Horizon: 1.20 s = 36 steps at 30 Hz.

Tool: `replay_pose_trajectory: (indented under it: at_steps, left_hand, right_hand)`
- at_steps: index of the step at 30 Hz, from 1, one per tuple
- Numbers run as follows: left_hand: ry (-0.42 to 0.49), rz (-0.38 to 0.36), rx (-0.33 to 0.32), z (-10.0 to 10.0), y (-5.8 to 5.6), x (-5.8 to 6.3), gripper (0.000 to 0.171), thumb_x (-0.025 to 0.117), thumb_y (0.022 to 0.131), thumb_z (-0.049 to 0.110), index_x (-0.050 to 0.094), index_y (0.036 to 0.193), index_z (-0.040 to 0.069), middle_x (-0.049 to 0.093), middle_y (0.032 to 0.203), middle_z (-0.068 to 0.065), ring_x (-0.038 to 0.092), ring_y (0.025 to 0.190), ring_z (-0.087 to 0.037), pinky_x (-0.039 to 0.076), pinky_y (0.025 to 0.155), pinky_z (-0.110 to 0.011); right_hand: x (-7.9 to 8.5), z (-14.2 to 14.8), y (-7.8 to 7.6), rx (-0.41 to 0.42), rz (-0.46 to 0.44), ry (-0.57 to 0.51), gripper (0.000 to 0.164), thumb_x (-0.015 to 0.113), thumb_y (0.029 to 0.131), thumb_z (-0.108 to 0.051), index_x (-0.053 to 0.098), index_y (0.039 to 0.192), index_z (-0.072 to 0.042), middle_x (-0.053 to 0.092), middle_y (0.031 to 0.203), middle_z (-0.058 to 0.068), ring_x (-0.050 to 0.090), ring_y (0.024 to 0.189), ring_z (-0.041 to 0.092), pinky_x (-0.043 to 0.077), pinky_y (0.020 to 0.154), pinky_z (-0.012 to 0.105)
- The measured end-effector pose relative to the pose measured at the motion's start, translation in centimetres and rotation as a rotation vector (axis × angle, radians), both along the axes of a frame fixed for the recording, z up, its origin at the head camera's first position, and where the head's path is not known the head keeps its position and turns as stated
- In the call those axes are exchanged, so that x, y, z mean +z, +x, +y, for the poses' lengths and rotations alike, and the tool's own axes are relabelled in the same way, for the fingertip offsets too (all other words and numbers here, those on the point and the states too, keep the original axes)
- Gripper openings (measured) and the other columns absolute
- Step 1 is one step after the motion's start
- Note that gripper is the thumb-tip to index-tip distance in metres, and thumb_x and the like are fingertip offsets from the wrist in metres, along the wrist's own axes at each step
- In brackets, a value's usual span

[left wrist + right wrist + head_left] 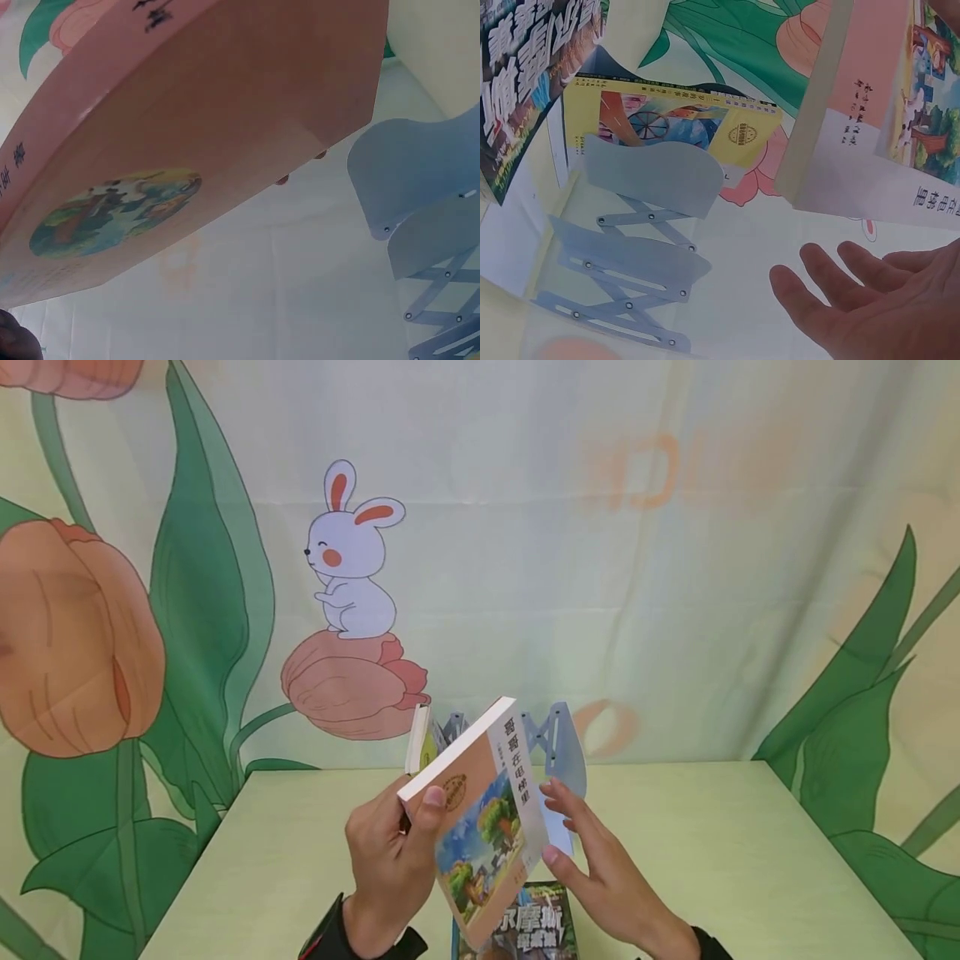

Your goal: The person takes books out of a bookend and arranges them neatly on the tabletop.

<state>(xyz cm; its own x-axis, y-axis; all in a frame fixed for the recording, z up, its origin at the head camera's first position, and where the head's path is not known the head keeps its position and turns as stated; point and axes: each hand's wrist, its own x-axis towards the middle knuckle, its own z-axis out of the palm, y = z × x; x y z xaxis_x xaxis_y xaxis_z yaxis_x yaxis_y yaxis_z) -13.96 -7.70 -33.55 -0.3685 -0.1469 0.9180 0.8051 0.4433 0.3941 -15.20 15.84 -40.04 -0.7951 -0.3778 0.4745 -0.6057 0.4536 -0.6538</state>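
My left hand [393,852] grips a paperback book [480,827] by one edge, with the thumb on its pinkish-orange front cover. The book is tilted in the air, its painted trees and white title band facing me. In the left wrist view, its pink back cover [225,105] shows an oval picture. Fingers spread, my right hand [607,877] is beside the book's right edge and holds nothing. Behind the book stands a light blue folding bookend rack [558,752], partly hidden; the right wrist view shows its crossed bars and curved plates.
A dark book with large white lettering [536,927] lies on the table [750,860] near me, beneath the raised book. A yellow-covered book [754,135] stands at the rack's far side. Behind the table hangs a printed curtain [487,568] with a rabbit and tulips.
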Motion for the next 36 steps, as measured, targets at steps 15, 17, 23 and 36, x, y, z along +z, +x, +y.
replay_pose_trajectory:
  at_steps: [15, 17, 23, 36]
  left_hand:
    - [0.075, -0.187, -0.041, 0.2, 0.2, -1.2, 0.021, 0.055, 0.096, 0.010, 0.073, 0.097, -0.002, 0.074, 0.081, -0.016, 0.071, 0.070, -0.010, 0.053, 0.060, -0.022]
    - [0.091, -0.206, -0.050, 0.3, 0.1, -1.3, 0.021, 0.055, 0.096, 0.010, 0.073, 0.097, -0.002, 0.074, 0.081, -0.016, 0.070, 0.069, -0.008, 0.053, 0.058, -0.022]
    - [0.126, -0.242, -0.084, 0.4, 0.1, -1.6, 0.022, 0.054, 0.097, 0.010, 0.073, 0.098, -0.001, 0.075, 0.081, -0.017, 0.068, 0.067, -0.004, 0.053, 0.054, -0.022]
    - [0.211, -0.348, -0.167, 0.4, -0.1, -2.3, 0.022, 0.052, 0.097, 0.004, 0.073, 0.099, 0.000, 0.073, 0.077, -0.017, 0.063, 0.060, -0.004, 0.047, 0.052, -0.023]
  right_hand:
    - [-0.8, 0.4, -0.7, 0.175, -0.323, -0.093, 0.053, 0.035, 0.108, -0.019, 0.019, 0.156, -0.033, 0.052, 0.144, 0.005, 0.060, 0.117, 0.017, 0.052, 0.089, 0.031]
    - [-0.9, 0.4, -0.7, 0.196, -0.354, -0.098, 0.051, 0.032, 0.108, -0.020, 0.019, 0.156, -0.033, 0.050, 0.146, 0.006, 0.062, 0.114, 0.016, 0.053, 0.089, 0.030]
    - [-1.1, 0.5, -0.7, 0.210, -0.390, -0.113, 0.048, 0.031, 0.109, -0.022, 0.022, 0.155, -0.032, 0.050, 0.146, 0.006, 0.063, 0.114, 0.013, 0.052, 0.089, 0.029]
    - [-1.3, 0.6, -0.6, 0.201, -0.352, -0.142, 0.031, 0.031, 0.109, -0.024, 0.045, 0.136, -0.019, 0.069, 0.108, 0.007, 0.070, 0.086, 0.012, 0.056, 0.075, 0.031]
